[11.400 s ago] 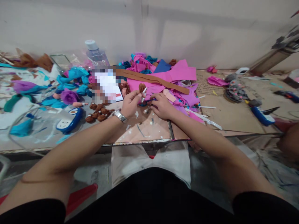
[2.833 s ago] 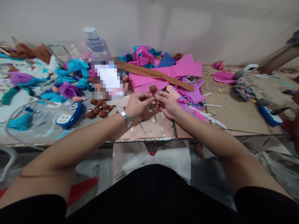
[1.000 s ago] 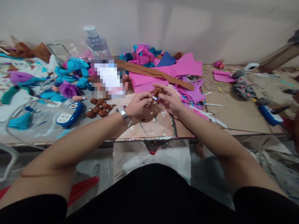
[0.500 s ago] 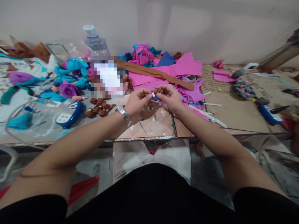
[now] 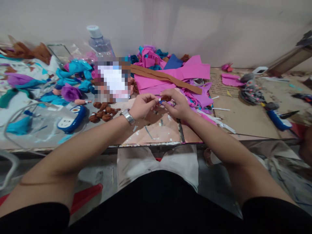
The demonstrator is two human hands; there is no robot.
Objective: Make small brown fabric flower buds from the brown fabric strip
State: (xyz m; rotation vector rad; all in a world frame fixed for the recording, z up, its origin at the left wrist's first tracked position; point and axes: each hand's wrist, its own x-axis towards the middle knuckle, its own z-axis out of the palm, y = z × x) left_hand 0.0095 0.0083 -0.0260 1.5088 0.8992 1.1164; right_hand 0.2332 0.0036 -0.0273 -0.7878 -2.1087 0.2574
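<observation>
Now the right hand (image 5: 179, 103) curls further over the brown ball (image 5: 166, 97), thumb and fingers closed around it between the two hands, as the left hand (image 5: 143, 105) pinches what looks like a white tab (image 5: 160, 99) beside it, so this piece seems unfinished

A craft workshop, shown by the scrap-strewn workbench (image 5: 243, 118) and coloured paper strips (image 5: 168, 79).

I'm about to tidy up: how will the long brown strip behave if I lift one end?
The brown strip would probably droop, being long, narrow and thin-looking. Its wavy, paper-like edges suggest little weight. It may drag the pink sheet, since it lies across it.
</observation>
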